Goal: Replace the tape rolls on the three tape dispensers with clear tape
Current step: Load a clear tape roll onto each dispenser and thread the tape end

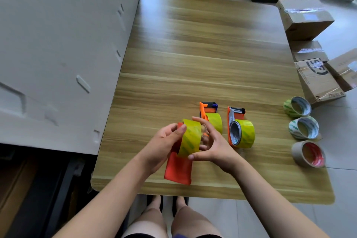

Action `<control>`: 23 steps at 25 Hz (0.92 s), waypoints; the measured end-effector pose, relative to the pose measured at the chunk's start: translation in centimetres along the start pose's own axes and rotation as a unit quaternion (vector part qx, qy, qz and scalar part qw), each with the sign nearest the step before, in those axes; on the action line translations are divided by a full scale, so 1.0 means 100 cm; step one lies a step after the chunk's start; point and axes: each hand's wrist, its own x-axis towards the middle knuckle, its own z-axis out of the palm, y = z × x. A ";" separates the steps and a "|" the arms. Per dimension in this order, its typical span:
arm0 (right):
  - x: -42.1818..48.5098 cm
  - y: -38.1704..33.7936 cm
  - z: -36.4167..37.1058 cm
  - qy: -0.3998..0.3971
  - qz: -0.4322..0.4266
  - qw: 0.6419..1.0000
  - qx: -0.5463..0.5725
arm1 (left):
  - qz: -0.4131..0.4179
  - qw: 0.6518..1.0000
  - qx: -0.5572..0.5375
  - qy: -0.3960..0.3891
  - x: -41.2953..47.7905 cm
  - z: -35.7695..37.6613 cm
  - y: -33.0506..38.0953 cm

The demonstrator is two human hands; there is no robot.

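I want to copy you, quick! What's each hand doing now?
Left hand: holds the red tape dispenser, thumb on the yellow-green tape roll.
Right hand: grips that tape roll.

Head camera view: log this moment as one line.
left hand holds orange dispenser | right hand grips its yellow tape roll | two other dispensers on table | three loose rolls at right edge

Left hand [164,143] and right hand [214,147] together (fingers [199,121] curled round tape roll [190,137]).
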 end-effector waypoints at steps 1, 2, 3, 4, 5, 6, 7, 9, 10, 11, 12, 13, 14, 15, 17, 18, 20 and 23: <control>-0.001 -0.001 0.001 -0.007 0.004 1.000 0.003 | -0.011 1.000 -0.012 -0.005 0.001 0.001 -0.001; -0.001 -0.003 0.003 -0.016 0.008 1.000 0.005 | -0.018 0.999 -0.028 -0.013 0.002 0.002 -0.002; 0.001 -0.004 0.004 -0.023 0.011 1.000 -0.001 | -0.021 0.999 -0.041 -0.021 0.002 0.002 -0.003; 0.003 -0.004 0.005 -0.022 0.013 1.000 -0.011 | -0.018 0.998 -0.048 -0.028 0.002 0.002 -0.004; 0.005 -0.004 0.006 -0.019 0.014 0.999 -0.021 | -0.015 0.998 -0.052 -0.027 0.002 0.002 -0.004; 0.006 -0.004 0.007 -0.016 0.014 1.000 -0.021 | -0.009 0.998 -0.056 -0.027 0.003 0.002 -0.004; 0.007 -0.003 0.009 -0.018 0.015 1.000 -0.010 | -0.002 0.998 -0.057 -0.027 0.004 0.002 -0.005; 0.007 -0.002 0.014 -0.021 0.021 0.999 0.024 | 0.008 0.998 -0.056 -0.038 0.006 0.002 -0.006; 0.006 -0.004 0.015 -0.019 0.028 0.999 0.030 | 0.009 0.997 -0.059 -0.052 0.005 0.000 -0.005; 0.006 -0.006 0.015 -0.022 0.040 0.999 0.021 | 0.012 0.996 -0.057 -0.064 0.004 -0.003 -0.006; 0.005 -0.009 0.012 -0.032 0.053 0.998 0.006 | 0.011 0.996 -0.046 -0.079 0.003 -0.008 -0.007; 0.004 -0.012 0.007 -0.047 0.062 0.997 -0.010 | 0.007 0.995 -0.024 -0.092 0.002 -0.012 -0.010; 0.004 -0.015 0.002 -0.056 0.064 0.996 -0.024 | 0.005 0.996 0.005 -0.088 0.002 -0.015 -0.012; 0.003 -0.018 -0.002 -0.053 0.059 0.996 -0.033 | 0.007 0.997 0.028 -0.075 0.002 -0.017 -0.014; 0.002 -0.024 -0.003 -0.031 0.028 0.999 -0.017 | 0.012 0.998 0.032 -0.053 0.003 -0.017 -0.017; 0.002 -0.026 0.000 -0.012 0.004 1.000 -0.003 | 0.013 0.998 0.025 -0.050 0.003 -0.016 -0.016; 0.003 -0.023 0.008 0.057 -0.040 0.998 -0.001 | 0.014 0.998 0.015 -0.063 0.007 -0.015 -0.016; 0.010 -0.012 0.013 0.128 -0.090 0.988 -0.019 | 0.010 0.998 0.020 -0.058 0.014 -0.015 -0.017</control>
